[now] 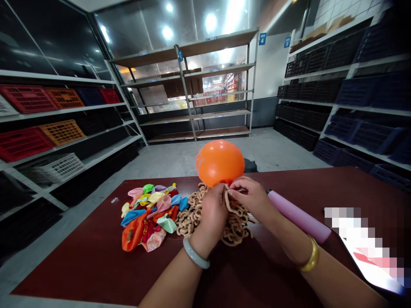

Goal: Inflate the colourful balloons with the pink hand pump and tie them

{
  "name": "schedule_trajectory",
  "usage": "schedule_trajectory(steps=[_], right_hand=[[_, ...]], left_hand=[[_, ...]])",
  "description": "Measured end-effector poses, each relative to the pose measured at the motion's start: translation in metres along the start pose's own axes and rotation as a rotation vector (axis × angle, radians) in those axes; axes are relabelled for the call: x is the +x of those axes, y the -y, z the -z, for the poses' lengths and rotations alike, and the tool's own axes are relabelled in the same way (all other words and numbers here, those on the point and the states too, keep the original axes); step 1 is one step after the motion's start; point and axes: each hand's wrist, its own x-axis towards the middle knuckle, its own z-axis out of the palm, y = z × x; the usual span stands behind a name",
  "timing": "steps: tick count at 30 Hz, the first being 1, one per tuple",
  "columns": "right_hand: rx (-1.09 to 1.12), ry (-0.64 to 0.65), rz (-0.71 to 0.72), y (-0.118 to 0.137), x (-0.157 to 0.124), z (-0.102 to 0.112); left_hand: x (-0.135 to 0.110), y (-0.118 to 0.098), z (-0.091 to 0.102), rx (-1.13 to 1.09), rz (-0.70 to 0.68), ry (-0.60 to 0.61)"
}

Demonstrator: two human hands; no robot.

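An inflated orange balloon (221,160) with faint printing on its left side stands above the table, its neck pointing down. My left hand (214,209) is closed around the neck, which its fingers mostly hide. At that same spot my right hand (252,192) pinches a tan, rope-like strand (230,204) between thumb and fingers. Whether the strand loops round the neck, I cannot tell. Beneath both hands lies a heap of curled tan strands (189,218). Left of the heap is a pile of limp balloons (154,214) in many colours.
Everything lies on a dark red table (96,256). A pink cylinder (300,216) rests beside my right forearm, with a lit, blurred-out screen (369,256) farther right. Shelves with coloured crates (28,98) stand left, dark crates (362,132) right, and a metal rack (192,113) behind.
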Motion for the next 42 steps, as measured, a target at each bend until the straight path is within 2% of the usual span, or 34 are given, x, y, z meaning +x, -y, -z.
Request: schedule_trajectory(steps=[4, 9, 12, 17, 23, 26, 29, 33, 37, 42], right_hand=[[-0.033, 0.000, -0.024, -0.003, -0.001, -0.003], [-0.144, -0.164, 0.098, -0.002, -0.007, -0.010], [-0.186, -0.235, 0.134, -0.001, -0.010, -0.012], [-0.170, -0.244, 0.142, 0.002, -0.011, -0.010], [-0.158, -0.218, 0.156, 0.007, -0.012, -0.007], [-0.209, -0.210, 0.241, 0.007, -0.014, -0.006], [-0.248, -0.219, 0.298, 0.006, -0.014, -0.005], [-0.157, -0.212, 0.283, 0.004, -0.012, -0.003], [-0.017, -0.184, 0.207, 0.004, -0.009, 0.001], [0.007, -0.164, 0.215, 0.001, -0.006, 0.005]], left_hand=[[0.000, 0.006, -0.005, -0.027, 0.039, 0.002], [-0.003, 0.007, -0.013, -0.124, 0.021, -0.004], [-0.003, 0.006, -0.015, -0.072, -0.038, 0.008], [-0.001, 0.008, -0.011, 0.040, -0.119, 0.018], [-0.001, 0.007, -0.007, 0.035, -0.129, 0.024], [-0.003, 0.006, -0.008, -0.060, -0.094, -0.008], [-0.005, 0.006, -0.012, -0.264, 0.010, -0.022], [-0.006, 0.007, -0.017, -0.531, 0.146, -0.013], [-0.008, 0.008, -0.019, -0.598, 0.187, 0.010], [-0.008, 0.009, -0.019, -0.581, 0.191, 0.015]])
